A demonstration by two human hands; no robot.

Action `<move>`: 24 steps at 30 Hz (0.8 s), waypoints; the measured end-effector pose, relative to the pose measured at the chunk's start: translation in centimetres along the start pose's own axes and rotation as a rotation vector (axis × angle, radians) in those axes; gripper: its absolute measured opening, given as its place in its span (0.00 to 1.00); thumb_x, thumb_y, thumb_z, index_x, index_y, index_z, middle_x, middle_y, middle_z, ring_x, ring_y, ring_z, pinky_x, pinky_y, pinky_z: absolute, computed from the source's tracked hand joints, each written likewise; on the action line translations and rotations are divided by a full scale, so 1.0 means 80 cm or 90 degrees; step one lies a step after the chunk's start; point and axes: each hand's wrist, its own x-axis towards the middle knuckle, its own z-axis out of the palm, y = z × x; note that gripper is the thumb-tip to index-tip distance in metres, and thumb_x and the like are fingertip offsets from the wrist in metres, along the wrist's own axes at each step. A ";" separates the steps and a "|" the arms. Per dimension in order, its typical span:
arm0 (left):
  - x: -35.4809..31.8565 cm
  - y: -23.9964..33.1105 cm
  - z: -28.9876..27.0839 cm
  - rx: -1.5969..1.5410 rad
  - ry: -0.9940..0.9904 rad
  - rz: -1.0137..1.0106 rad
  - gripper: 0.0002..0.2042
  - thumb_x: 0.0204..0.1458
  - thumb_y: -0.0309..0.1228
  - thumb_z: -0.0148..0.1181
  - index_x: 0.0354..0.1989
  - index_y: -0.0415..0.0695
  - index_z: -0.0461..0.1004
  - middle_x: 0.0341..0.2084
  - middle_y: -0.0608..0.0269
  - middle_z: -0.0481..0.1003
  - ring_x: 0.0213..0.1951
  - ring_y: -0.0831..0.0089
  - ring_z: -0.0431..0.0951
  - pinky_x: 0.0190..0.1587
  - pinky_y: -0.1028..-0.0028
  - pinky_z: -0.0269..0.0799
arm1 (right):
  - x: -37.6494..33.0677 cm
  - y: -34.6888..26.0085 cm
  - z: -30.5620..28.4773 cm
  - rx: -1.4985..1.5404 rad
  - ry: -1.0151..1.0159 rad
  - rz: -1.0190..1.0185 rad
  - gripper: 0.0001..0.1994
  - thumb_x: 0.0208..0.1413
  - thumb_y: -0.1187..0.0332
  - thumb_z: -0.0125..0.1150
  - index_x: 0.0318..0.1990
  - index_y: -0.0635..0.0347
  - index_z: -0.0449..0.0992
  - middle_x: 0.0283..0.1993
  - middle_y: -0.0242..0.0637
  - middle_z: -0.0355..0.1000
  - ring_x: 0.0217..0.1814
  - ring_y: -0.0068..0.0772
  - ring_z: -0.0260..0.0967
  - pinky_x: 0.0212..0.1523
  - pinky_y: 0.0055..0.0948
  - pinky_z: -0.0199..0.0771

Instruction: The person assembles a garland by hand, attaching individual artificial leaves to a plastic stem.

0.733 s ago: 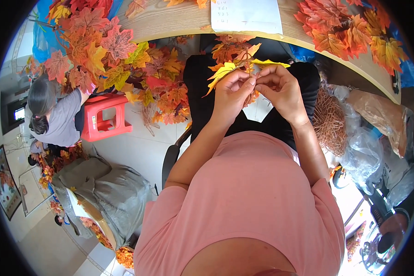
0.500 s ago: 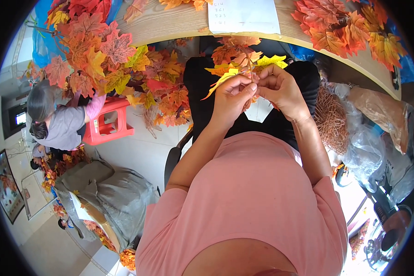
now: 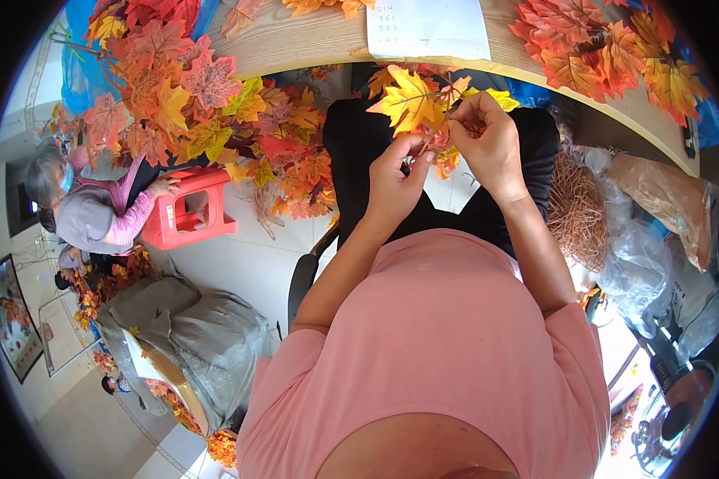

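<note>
Here, head view. Item: a sprig of artificial maple leaves [image 3: 411, 100], yellow and orange, was held above the lap, just below the edge of the wooden counter [image 3: 311, 36]. The left hand [image 3: 395, 180] was closed, its fingertips pinched on the thin stem under the leaves. The right hand [image 3: 487, 140] was likewise closed, fingers nipped on the stem beside the leaf cluster, the two hands nearly touching. A heap of loose leaves [image 3: 192, 104] lay at the left; a bundle of brown wire stems [image 3: 575, 211] was seen at the right. Risk, as judged: with so fine a pinch, the stem might be bent or a leaf pulled off, or the sprig dropped to the floor [image 3: 240, 263].
</note>
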 end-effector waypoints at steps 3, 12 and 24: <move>0.001 0.002 -0.002 -0.107 -0.009 -0.078 0.09 0.47 0.21 0.57 0.37 0.36 0.70 0.28 0.61 0.74 0.31 0.78 0.73 0.34 0.79 0.70 | 0.005 -0.002 0.000 -0.029 0.027 -0.009 0.05 0.43 0.78 0.56 0.27 0.65 0.67 0.22 0.34 0.68 0.26 0.22 0.68 0.31 0.21 0.69; 0.006 0.021 -0.021 -0.386 -0.092 -0.293 0.10 0.56 0.31 0.49 0.39 0.37 0.70 0.28 0.58 0.76 0.28 0.74 0.77 0.32 0.78 0.73 | 0.019 -0.007 -0.005 -0.255 0.070 -0.159 0.05 0.41 0.79 0.57 0.27 0.64 0.67 0.23 0.39 0.69 0.28 0.37 0.69 0.34 0.32 0.69; 0.016 0.036 -0.030 -0.930 -0.104 -0.505 0.10 0.55 0.27 0.44 0.40 0.35 0.67 0.33 0.58 0.74 0.26 0.76 0.76 0.23 0.87 0.72 | 0.036 -0.009 0.011 -0.260 -0.005 -0.238 0.04 0.40 0.79 0.56 0.26 0.63 0.68 0.25 0.42 0.69 0.31 0.44 0.68 0.40 0.40 0.65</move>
